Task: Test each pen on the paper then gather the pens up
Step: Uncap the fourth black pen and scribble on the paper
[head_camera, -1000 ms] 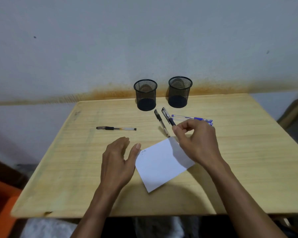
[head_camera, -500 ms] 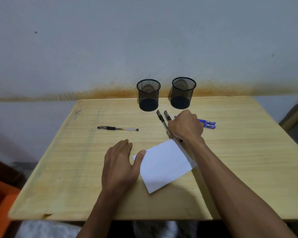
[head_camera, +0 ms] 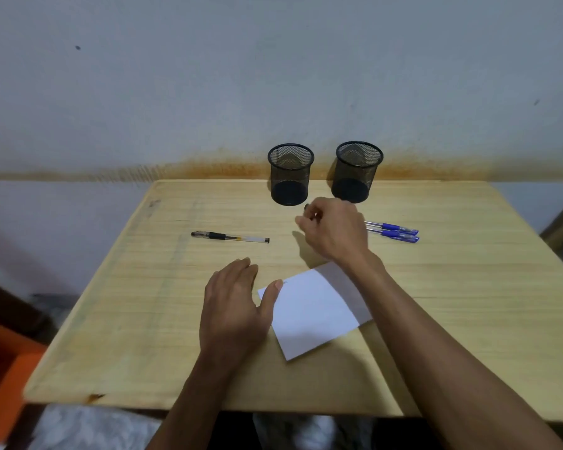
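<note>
Just short of the two mesh cups (head_camera: 290, 173), my right hand (head_camera: 333, 230) has its fingers curled round black pens; only a dark tip shows past my knuckles, so I can't say how many I hold or how firmly. My left hand (head_camera: 234, 306) lies flat with fingers straight, thumb pressing the near corner of the paper (head_camera: 316, 315) to the table (head_camera: 143, 319).

One black pen (head_camera: 229, 237) lies alone, well to the left. Two blue pens (head_camera: 392, 232) lie side by side, touching, just right of my right hand.

These I judge light, stiff and smooth-barrelled, apt to roll or slip through a loose bunch. The rubber sleeve on the lone pen looks the surest place to pinch. The paper is thin and would skate without my thumb on it.
</note>
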Motion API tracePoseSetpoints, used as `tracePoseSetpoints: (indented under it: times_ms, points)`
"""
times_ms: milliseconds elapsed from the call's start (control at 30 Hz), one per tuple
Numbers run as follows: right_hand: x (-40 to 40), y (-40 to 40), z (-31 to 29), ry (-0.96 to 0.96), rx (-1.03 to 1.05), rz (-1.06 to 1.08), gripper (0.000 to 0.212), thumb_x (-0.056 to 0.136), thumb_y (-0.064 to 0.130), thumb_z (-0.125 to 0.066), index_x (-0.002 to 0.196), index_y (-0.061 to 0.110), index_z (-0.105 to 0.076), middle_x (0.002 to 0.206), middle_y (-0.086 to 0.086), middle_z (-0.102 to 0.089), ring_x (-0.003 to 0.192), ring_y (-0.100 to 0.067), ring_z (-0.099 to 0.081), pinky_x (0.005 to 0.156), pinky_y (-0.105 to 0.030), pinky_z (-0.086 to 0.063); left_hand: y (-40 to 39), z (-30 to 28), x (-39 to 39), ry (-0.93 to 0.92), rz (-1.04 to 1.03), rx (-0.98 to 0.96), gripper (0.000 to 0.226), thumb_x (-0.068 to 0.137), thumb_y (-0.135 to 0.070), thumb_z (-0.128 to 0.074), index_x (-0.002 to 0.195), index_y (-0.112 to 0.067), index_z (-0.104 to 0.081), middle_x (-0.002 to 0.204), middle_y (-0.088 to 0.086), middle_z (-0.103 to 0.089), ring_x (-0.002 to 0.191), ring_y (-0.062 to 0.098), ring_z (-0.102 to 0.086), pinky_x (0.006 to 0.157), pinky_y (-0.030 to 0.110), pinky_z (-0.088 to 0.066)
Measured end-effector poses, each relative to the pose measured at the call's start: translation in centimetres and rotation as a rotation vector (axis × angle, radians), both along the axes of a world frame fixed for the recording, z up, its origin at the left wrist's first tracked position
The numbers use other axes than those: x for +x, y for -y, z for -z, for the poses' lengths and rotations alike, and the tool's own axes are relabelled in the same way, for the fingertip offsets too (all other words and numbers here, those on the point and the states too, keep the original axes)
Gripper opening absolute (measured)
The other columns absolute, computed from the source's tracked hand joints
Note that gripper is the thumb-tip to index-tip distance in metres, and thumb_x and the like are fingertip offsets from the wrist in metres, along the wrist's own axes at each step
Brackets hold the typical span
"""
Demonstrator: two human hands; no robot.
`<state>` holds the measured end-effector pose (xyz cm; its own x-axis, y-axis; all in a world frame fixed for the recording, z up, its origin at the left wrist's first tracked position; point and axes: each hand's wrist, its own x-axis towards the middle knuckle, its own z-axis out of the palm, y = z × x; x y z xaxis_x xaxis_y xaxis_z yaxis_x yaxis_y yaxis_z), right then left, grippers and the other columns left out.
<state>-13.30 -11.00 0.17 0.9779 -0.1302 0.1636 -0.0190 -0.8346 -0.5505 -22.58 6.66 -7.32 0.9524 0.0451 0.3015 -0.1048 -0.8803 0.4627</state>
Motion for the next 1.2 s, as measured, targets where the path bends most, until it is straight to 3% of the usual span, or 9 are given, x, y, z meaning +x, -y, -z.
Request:
tracePoseSetpoints:
  times_ms: [133,233,533,667,767,867,967,1200]
  points:
    - [0.6,-4.1,0.3,-0.074,0.012,-0.288,0.032,0.086,0.046,-0.071,0.110,0.026,-0.077,0.105,-0.003,-0.077,0.103,-0.024,-0.066,0.088,-0.043,-0.056,-0.1,0.1,-0.1,0.024,0.002,0.007,0.057,0.089,-0.055,-0.056,0.120,-0.009,-0.068,0.134,0.007,-0.063,0.128,0.023,-0.054,0.110,0.044,-0.039]
    - [1.3,-5.5,1.1,-0.096,-0.071,-0.299,0.033,0.088,0.045,-0.070,0.113,0.024,-0.077,0.112,-0.002,-0.076,0.106,-0.025,-0.066,0.088,-0.040,-0.054,-0.1,0.2,0.0,0.034,0.006,-0.003,0.056,0.089,-0.054,-0.057,0.119,-0.008,-0.069,0.132,0.007,-0.064,0.128,0.022,-0.054,0.109,0.046,-0.040]
    - [0.8,-4.9,1.9,-0.061,-0.059,-0.284,0.021,0.096,0.036,-0.064,0.097,0.017,-0.073,0.093,-0.003,-0.074,0.087,-0.025,-0.065,0.073,-0.037,-0.049,-0.2,0.6,0.1,0.075,0.019,-0.013,0.056,0.090,-0.053,-0.057,0.117,-0.006,-0.070,0.130,0.009,-0.065,0.126,0.024,-0.055,0.107,0.048,-0.041]
    - [-2.2,-1.4,1.1,-0.010,0.297,-0.244,0.013,0.093,0.026,-0.071,0.091,0.014,-0.074,0.083,0.000,-0.073,0.080,-0.019,-0.066,0.072,-0.033,-0.052,-0.3,0.5,0.1,0.044,0.029,-0.035,0.056,0.091,-0.054,-0.055,0.117,-0.007,-0.069,0.131,0.009,-0.064,0.127,0.025,-0.054,0.107,0.049,-0.040]
    - [-5.5,2.0,0.3,0.032,0.523,-0.168,0.006,0.091,0.020,-0.075,0.089,0.015,-0.077,0.080,-0.007,-0.075,0.079,-0.025,-0.069,0.074,-0.035,-0.056,-0.2,-0.1,-0.1,0.034,0.013,-0.124,0.057,0.091,-0.057,-0.054,0.116,-0.006,-0.066,0.121,0.012,-0.067,0.117,0.028,-0.058,0.101,0.049,-0.044]
    - [-8.4,4.9,-0.1,0.052,0.623,-0.134,0.005,0.090,0.015,-0.074,0.086,0.016,-0.077,0.075,-0.006,-0.075,0.070,-0.017,-0.067,0.073,-0.028,-0.055,0.0,-1.7,-0.6,0.211,-0.027,-0.282,0.051,0.092,-0.044,-0.059,0.128,-0.008,-0.061,0.129,0.009,-0.063,0.121,0.021,-0.052,0.102,0.040,-0.044]
    - [-10.1,6.5,-0.4,0.019,0.692,-0.146,0.006,0.090,0.011,-0.075,0.085,0.015,-0.077,0.071,0.000,-0.074,0.068,-0.011,-0.066,0.075,-0.029,-0.056,0.4,-2.9,-1.0,0.331,0.107,-0.209,0.043,0.094,-0.032,-0.059,0.132,-0.011,-0.060,0.132,0.004,-0.062,0.125,0.020,-0.051,0.103,0.038,-0.039]
    - [-11.5,7.2,-1.5,0.039,1.143,-0.028,0.006,0.086,0.008,-0.077,0.083,0.013,-0.074,0.072,-0.004,-0.072,0.065,-0.013,-0.064,0.075,-0.028,-0.057,2.8,-4.5,-2.2,0.359,0.211,-0.227,0.014,0.092,-0.021,-0.062,0.102,-0.018,-0.071,0.099,-0.013,-0.068,0.094,0.012,-0.060,0.089,0.040,-0.044]
